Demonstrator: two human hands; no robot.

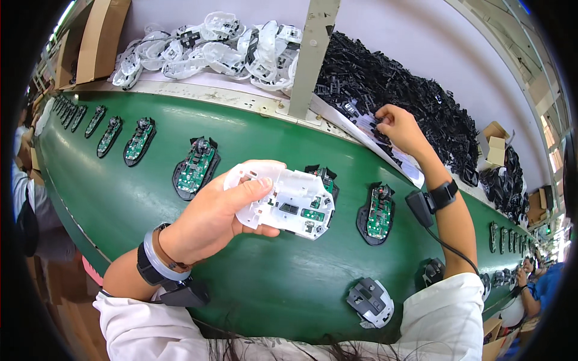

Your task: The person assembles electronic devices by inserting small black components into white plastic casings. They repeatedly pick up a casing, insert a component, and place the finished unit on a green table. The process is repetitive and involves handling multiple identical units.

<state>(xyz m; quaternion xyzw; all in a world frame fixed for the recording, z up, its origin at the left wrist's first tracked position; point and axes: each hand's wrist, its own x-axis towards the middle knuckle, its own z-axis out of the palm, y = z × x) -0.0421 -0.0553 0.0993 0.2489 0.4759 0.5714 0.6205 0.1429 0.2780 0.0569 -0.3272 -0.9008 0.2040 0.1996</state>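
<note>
My left hand (208, 213) holds a white plastic mouse shell (301, 195) by one end, thumb on top and fingers beneath. Its inner side faces up and shows small green circuit pieces and a dark insert. Over on the right, my right hand (402, 129) reaches to the near edge of a heap of small black plastic parts (415, 90), above a white sheet (367, 133). Its fingers are pinched together; what lies between them is too small to make out. Partly behind the shell sits a mouse base with a green board (326, 177).
A green belt (259, 283) carries several open mouse bases (196, 168); one more base (378, 213) lies right of the shell. Near me is a grey-and-white mouse (370, 302). White shells (211, 48) are heaped behind a metal post (311, 60). Other people sit along both sides.
</note>
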